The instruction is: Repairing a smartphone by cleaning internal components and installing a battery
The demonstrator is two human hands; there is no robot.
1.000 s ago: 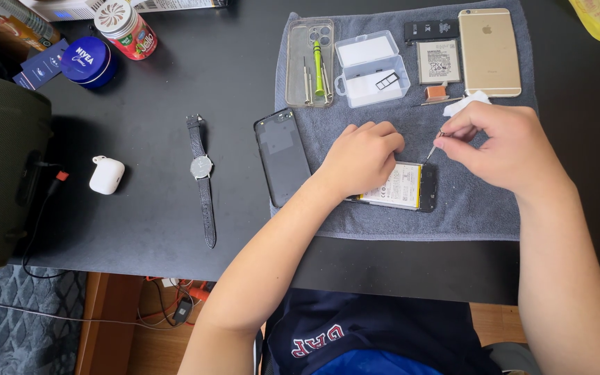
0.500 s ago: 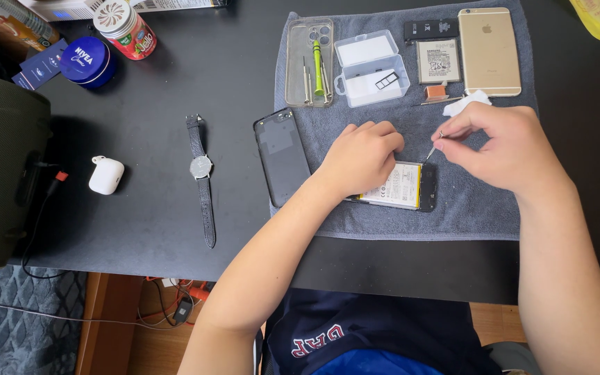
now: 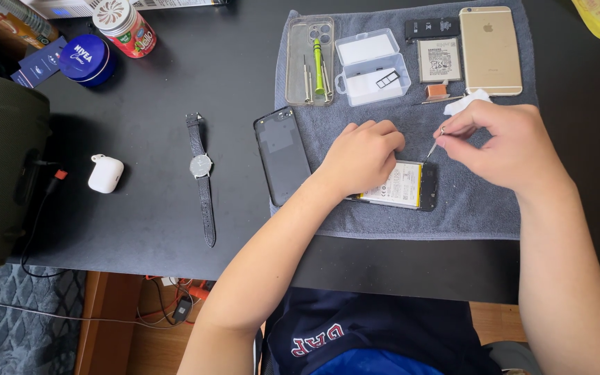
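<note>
Both hands sit where they did a moment earlier, with nothing shifted on the grey towel (image 3: 467, 208): the left hand (image 3: 362, 156) presses down curled on the opened phone (image 3: 404, 186) with its flat pale battery, near the towel's front edge. The right hand (image 3: 505, 146) pinches a thin metal screwdriver (image 3: 433, 144), its tip at the phone's far right corner. A glossy black back cover (image 3: 282, 154) lies left, overlapping the matte dark tabletop (image 3: 147, 208).
</note>
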